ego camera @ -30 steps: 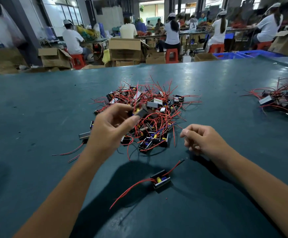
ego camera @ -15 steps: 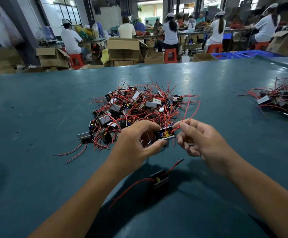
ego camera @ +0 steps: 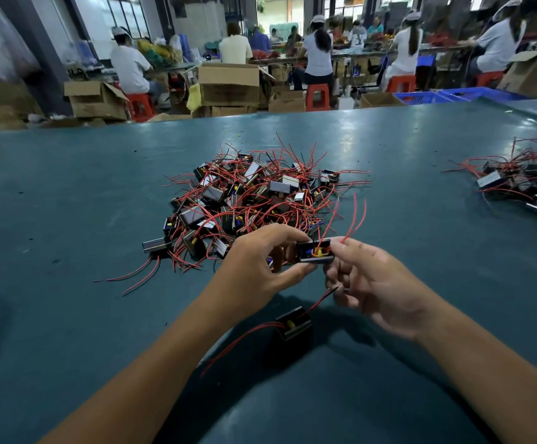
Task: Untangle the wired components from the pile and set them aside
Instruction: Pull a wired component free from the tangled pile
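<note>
A pile of small black wired components [ego camera: 254,200] with tangled red leads lies mid-table. My left hand [ego camera: 254,270] pinches one black component [ego camera: 314,251] just in front of the pile, lifted off the table. My right hand [ego camera: 372,283] holds the component's right end and pinches its red wires [ego camera: 353,216], which curve upward. One separate component [ego camera: 294,323] with red leads lies on the table below my hands.
A second heap of wired components [ego camera: 529,181] lies at the right edge of the green table [ego camera: 68,219]. Beyond the table's far edge are cardboard boxes [ego camera: 228,84], red stools and seated workers.
My left hand pulled a component from the pile toward me. My right hand came up from the table and took hold of its red wires and right end.
</note>
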{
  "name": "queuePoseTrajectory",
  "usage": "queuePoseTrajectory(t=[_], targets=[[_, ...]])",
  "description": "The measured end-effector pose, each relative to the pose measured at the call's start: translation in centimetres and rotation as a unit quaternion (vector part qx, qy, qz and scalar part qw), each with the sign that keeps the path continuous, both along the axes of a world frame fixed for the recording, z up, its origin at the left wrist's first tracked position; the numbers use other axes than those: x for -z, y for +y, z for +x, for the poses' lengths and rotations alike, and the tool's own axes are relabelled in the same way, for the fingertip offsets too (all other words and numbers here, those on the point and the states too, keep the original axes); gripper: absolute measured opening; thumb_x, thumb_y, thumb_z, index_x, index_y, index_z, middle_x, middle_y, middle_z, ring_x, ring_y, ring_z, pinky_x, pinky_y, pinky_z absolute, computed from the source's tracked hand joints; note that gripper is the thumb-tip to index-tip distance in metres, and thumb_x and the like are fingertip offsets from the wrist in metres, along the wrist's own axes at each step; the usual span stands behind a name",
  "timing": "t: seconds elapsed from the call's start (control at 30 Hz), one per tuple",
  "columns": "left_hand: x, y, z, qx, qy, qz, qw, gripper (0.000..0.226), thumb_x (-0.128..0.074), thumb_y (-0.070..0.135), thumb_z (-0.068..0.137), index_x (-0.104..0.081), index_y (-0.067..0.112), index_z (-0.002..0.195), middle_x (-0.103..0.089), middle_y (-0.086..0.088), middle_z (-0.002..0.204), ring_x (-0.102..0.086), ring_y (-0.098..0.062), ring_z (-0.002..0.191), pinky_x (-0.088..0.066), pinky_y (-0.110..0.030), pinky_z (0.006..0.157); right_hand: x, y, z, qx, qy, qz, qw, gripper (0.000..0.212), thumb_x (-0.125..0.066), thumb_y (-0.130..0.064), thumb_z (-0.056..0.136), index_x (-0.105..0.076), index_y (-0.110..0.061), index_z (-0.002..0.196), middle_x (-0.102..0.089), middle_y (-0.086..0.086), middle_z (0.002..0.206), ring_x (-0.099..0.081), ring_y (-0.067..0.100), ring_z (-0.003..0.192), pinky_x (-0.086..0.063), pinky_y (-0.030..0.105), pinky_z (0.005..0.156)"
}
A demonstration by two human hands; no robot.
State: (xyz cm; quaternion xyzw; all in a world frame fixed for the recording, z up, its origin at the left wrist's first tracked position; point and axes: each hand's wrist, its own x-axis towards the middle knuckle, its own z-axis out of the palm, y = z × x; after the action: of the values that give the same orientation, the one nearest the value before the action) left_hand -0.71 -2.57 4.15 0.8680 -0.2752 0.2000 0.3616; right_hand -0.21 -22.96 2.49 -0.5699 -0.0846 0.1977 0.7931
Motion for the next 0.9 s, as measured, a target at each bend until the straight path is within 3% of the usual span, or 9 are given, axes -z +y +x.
queuePoseTrajectory(t=[0.17, 0.37, 0.53, 0.63, 0.8, 0.9], targets=[[0.2, 0.1, 0.1, 0.001, 0.008, 0.009, 1.0, 0.033, -0.081, 0.023, 0.082, -0.068, 0.016, 0.112, -0.059, 0.021, 0.098, -0.054, 0.014, 0.083, -0.038, -0.001, 0.071, 0.3, -0.4, 1.0, -0.051, 0.034, 0.033, 0.998, 0.026, -0.074, -0.016, 0.079, -0.063, -0.017, 0.102, -0.06, 0.004, 0.068, -0.056, 0.012, 0.054, -0.039, 0.02, 0.044], [0.4, 0.2, 0.1, 0.0, 0.045, -0.017, 0.999, 0.024, -0.073, 0.036, 0.089, -0.067, 0.028, 0.11, -0.058, 0.013, 0.103, -0.057, -0.005, 0.093, -0.047, -0.016, 0.074, 0.9, -0.1, 1.8, -0.014, -0.007, 0.032, 0.999, 0.018, -0.068, -0.014, 0.077, -0.072, -0.016, 0.094, -0.055, 0.005, 0.065, -0.049, 0.012, 0.05, -0.036, 0.019, 0.042], [0.7, -1.1, -0.3, -0.065, -0.105, -0.002, 0.992, 0.014, -0.077, 0.019, 0.085, -0.064, 0.014, 0.085, -0.048, 0.009, 0.085, -0.047, -0.006, 0.074, -0.043, -0.024, 0.063, 1.5, 0.6, 1.5, 0.065, -0.076, 0.016, 0.995, 0.022, -0.074, -0.019, 0.076, -0.061, -0.008, 0.09, -0.058, 0.008, 0.061, -0.054, 0.014, 0.047, -0.039, 0.019, 0.039], [0.9, -1.4, -0.3, -0.044, -0.15, 0.049, 0.986, 0.007, -0.073, 0.018, 0.088, -0.071, 0.011, 0.09, -0.056, 0.003, 0.087, -0.056, -0.016, 0.075, -0.049, -0.035, 0.063, 1.6, 0.9, 1.3, 0.083, -0.085, 0.011, 0.993, 0.028, -0.072, -0.024, 0.073, -0.057, -0.005, 0.088, -0.06, 0.008, 0.06, -0.055, 0.014, 0.046, -0.04, 0.019, 0.038], [0.8, -1.4, -0.3, -0.061, -0.098, 0.086, 0.99, 0.014, -0.078, 0.017, 0.085, -0.074, 0.015, 0.098, -0.06, 0.002, 0.092, -0.06, -0.017, 0.08, -0.052, -0.039, 0.063, 1.6, 1.2, 1.1, 0.1, -0.093, -0.023, 0.99, 0.028, -0.072, -0.024, 0.074, -0.06, -0.003, 0.087, -0.062, 0.01, 0.062, -0.056, 0.016, 0.048, -0.041, 0.019, 0.039], [0.8, -1.7, -0.3, -0.052, -0.094, 0.122, 0.987, 0.01, -0.077, 0.015, 0.084, -0.072, 0.014, 0.093, -0.061, 0.002, 0.091, -0.06, -0.019, 0.079, -0.051, -0.038, 0.063, 1.8, 1.3, 1.1, 0.113, -0.093, -0.039, 0.989, 0.015, -0.07, -0.013, 0.085, -0.061, -0.001, 0.088, -0.063, 0.012, 0.063, -0.054, 0.023, 0.051, -0.041, 0.021, 0.04]])
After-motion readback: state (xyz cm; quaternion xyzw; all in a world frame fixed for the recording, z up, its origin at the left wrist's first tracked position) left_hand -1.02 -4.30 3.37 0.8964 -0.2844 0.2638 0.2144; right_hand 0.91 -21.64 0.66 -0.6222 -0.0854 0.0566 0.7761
